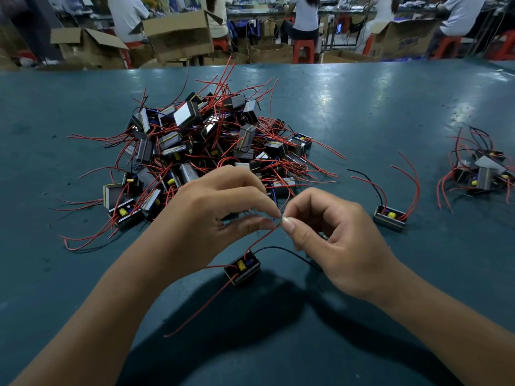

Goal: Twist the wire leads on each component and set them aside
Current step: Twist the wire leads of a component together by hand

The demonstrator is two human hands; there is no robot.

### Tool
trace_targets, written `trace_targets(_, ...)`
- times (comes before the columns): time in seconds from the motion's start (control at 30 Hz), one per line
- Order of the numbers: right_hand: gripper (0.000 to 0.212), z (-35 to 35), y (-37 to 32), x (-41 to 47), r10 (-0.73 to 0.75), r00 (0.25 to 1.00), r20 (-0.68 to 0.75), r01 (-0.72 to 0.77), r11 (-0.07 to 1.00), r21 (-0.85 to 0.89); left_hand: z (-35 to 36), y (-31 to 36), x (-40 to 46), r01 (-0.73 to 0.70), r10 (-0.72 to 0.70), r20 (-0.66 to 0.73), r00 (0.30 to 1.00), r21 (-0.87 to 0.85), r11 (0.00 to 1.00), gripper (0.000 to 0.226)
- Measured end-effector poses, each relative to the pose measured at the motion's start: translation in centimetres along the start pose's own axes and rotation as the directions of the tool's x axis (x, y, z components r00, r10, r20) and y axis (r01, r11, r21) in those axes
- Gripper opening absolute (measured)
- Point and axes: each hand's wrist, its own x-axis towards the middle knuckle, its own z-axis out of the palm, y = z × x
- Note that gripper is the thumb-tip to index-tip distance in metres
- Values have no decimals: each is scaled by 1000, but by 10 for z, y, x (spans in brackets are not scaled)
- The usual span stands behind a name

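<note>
Component [242, 269], a small black block with a yellow part on top, sits on the teal worktop [362, 112] nearest the viewer, at about 6 o'clock from the two hands above it. One red wire [195, 313] runs from it toward 7 o'clock and lies loose on the worktop; a black wire [281, 249] curves off toward 3 o'clock and passes under the right hand. Another red lead [260, 239] rises from the block to where both hands meet.

Left hand [211, 215] has its fingers curled, thumb and forefinger pinched together on the upper end of that red lead. Right hand [331, 240] is curled too, thumb and forefinger nipping the lead's bare tip just beside the left fingertips, so the two pinches almost touch.

At about 3 o'clock from the hands, a single block [389, 217] stands alone on the worktop with red and black wires arching up from it. Farther out at 2 o'clock, near the right edge, lies a small heap [483, 169] of like blocks with tangled wires.

Beyond the hands at 12 o'clock is a large pile [206, 140] of the same blocks, red wires sticking out in every direction.

Past the far edge of the worktop stand open cardboard boxes [178, 34], red stools [303, 50], and seated people [305, 15] with their backs turned.
</note>
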Motion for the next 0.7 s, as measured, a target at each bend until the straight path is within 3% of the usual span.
trace_targets(0.53, 7, 1, 1, -1, -9, 1000, 20, 9, 1000, 3, 0, 5, 1, -92, 97, -38, 995, 107, 990, 17)
trace_targets(0.6, 7, 2, 0, -1, -26, 1000, 18, 26, 1000, -5, 2, 9, 1, -53, 55, -51, 997, 51, 997, 13)
trace_targets(0.7, 8, 2, -1, 0, -59, 998, 9, 59, 997, -45, 5, 15, 1, 91, -98, -39, 994, -161, 983, 9)
